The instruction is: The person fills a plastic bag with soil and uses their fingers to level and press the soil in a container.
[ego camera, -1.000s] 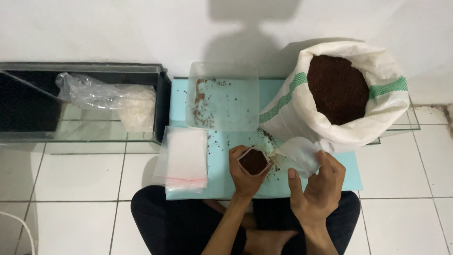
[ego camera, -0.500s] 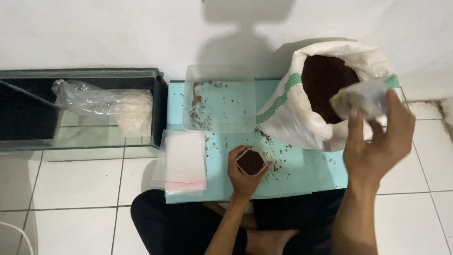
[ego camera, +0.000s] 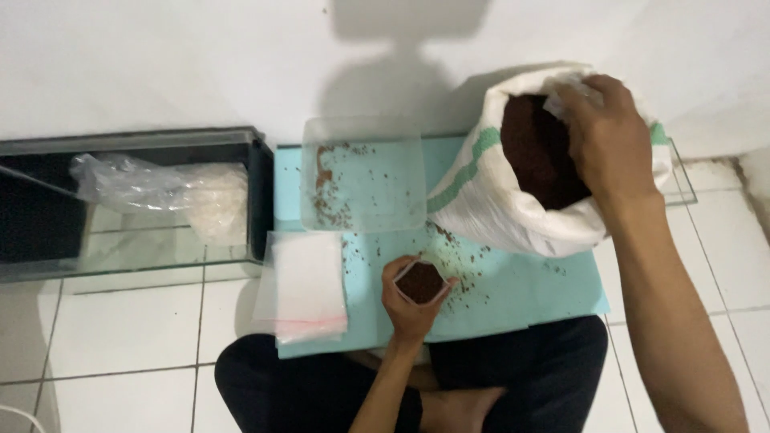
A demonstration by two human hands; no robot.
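Sack [ego camera: 481, 208]: big white woven sack with a green stripe, at the right side against the wall, mouth open, full of dark brown grains.
Small bag [ego camera: 420, 282]: small clear bag, open at the top, filled with the same brown grains, standing on the mat in front of the person.
Mat [ego camera: 553, 289]: light blue sheet on the floor, with spilled grains on it.
Tray [ego camera: 362, 172]: clear plastic box at the far edge of the mat, with some brown grains inside.
Stack of bags [ego camera: 305, 289]: flat clear bags with a pink strip, at the left edge of the mat.
Glass tank [ego camera: 136, 200]: at the left, dark frame, with a crumpled plastic bag [ego camera: 172, 192] inside.
Left hand [ego camera: 413, 301]: fingers curled around the small bag, holding it upright on the mat.
Right hand [ego camera: 609, 140]: arm stretched forward, hand over the mouth of the sack, fingers bent down and closed on something pale at the rim; what it is, I cannot tell.
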